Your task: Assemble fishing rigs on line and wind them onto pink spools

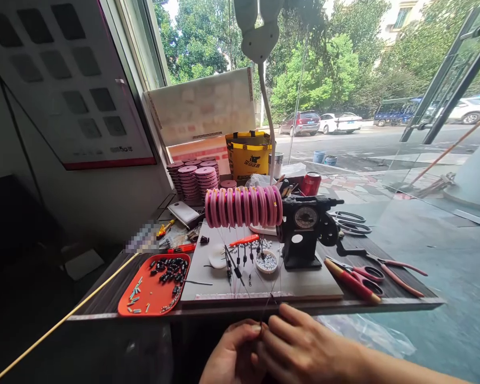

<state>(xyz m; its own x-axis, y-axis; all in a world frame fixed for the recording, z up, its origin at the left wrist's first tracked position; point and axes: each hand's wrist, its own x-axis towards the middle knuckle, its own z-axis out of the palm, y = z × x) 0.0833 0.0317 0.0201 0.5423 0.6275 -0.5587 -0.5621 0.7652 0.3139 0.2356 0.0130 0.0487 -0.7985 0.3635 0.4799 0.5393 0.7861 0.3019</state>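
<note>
At six o'clock, our left hand (234, 354) and right hand (300, 341) together, fingertips closed on thin dark line (267, 308) just off board's near edge. From hands: red tray (141, 268) at ten — black pieces (170, 269) up top, pale tubes (135, 293) low left, small metal bits low right. White bowl (257, 268) at twelve, full of pale beads (267, 261). Yellow bag (246, 162) beyond — contents unclear to us.
</note>
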